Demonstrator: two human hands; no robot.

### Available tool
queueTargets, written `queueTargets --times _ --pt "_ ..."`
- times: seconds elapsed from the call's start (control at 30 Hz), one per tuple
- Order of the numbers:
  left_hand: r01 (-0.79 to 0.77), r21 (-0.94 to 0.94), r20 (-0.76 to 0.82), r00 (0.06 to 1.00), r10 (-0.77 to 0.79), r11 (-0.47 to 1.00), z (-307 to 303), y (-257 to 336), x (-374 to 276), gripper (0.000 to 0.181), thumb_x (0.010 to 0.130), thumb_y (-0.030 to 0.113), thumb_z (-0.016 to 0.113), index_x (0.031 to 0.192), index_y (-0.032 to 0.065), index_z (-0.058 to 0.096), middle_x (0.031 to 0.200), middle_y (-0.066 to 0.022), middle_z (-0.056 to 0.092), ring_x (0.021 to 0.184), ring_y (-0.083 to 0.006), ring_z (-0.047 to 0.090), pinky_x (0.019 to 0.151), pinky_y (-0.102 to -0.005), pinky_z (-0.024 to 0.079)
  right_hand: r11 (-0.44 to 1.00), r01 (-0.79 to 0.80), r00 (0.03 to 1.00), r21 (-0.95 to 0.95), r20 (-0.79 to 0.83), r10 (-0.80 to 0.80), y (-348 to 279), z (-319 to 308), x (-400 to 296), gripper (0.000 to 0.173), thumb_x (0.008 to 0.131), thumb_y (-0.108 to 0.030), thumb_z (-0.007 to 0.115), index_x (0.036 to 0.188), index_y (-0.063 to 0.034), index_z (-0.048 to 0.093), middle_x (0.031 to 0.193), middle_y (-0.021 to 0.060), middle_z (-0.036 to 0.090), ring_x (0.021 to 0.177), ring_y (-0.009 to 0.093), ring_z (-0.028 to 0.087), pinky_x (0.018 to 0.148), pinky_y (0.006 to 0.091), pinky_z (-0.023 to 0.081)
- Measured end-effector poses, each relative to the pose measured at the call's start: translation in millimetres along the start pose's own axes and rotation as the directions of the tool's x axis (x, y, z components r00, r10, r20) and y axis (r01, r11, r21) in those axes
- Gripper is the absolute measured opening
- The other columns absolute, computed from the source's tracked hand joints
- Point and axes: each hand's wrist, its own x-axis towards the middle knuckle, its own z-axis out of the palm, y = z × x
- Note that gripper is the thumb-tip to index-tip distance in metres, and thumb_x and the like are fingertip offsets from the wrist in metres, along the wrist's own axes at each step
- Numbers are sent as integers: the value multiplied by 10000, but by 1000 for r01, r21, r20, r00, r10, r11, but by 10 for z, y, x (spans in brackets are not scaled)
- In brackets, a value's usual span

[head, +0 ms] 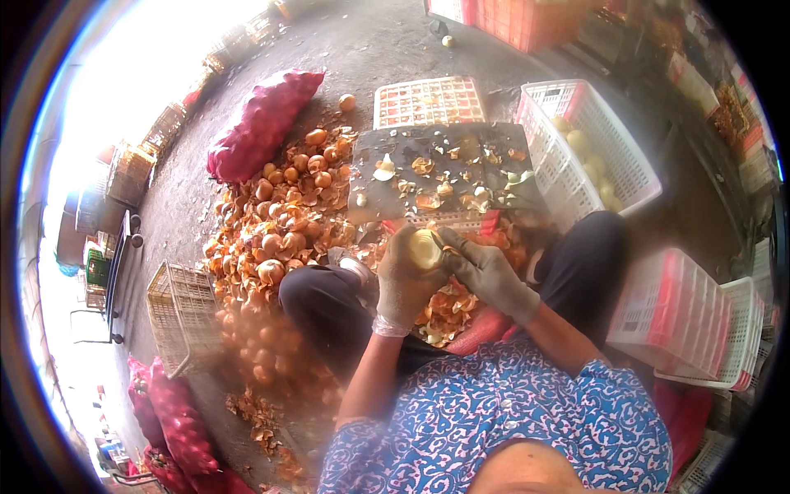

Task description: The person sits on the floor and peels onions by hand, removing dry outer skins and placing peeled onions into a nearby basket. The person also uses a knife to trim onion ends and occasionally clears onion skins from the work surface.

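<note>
My left hand (401, 278), in a dirty work glove, is closed around an onion (425, 249) with its pale cut face turned up. From the right, my right hand (487, 272), gloved too, grips a small knife (449, 249), mostly hidden by the fingers, with its dark blade at the onion's edge. Both hands meet above my lap, where loose onion skins (453, 309) lie between my legs. Just beyond them is a dark board (441, 167) strewn with skins and trimmed onion bits.
Unpeeled onions and skins (271, 241) are heaped at my left, beside a red mesh sack (265, 123). A white plastic crate (589, 148) with peeled onions stands at the right. More crates (673, 315) are stacked near my right knee. A wire-sided crate (185, 318) is at the left.
</note>
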Motion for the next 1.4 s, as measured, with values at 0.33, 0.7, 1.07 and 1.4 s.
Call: queueTargets --times 0.33,0.7,1.07,1.4 --pt "124 -277 43 992 -116 953 19 -68 -46 672 743 63 862 1345 32 565 1154 -108 703 1043 -220 700 900 -374 574 856 -243 962 456 3 272 -36 -22 -9 441 1086 -208 626 1494 -49 576 873 -86 645 710 -18 519 631 163 447" --pt "198 -501 67 979 -190 842 -45 -158 -36 798 708 -24 844 1432 26 510 1317 -80 595 1204 -195 602 1027 -352 517 866 -221 972 448 32 231 -181 -134 69 556 1102 -268 594 1594 -61 438 823 -86 554 655 24 475 574 194 417" --pt "151 -186 18 988 -151 971 53 -306 -34 746 750 42 849 1415 21 510 1265 -139 617 1146 -244 641 983 -376 538 823 -327 944 464 117 309 -97 33 101 480 1096 -236 611 1551 -109 527 904 -126 603 681 -40 423 571 146 362" --pt "277 -728 31 927 -373 627 21 -165 -5 724 770 -35 765 1437 44 494 1249 -95 604 1117 -212 630 929 -336 558 773 -158 930 614 -170 324 8 22 200 473 1102 -267 596 1533 -83 535 788 -83 593 627 -4 478 561 172 396"
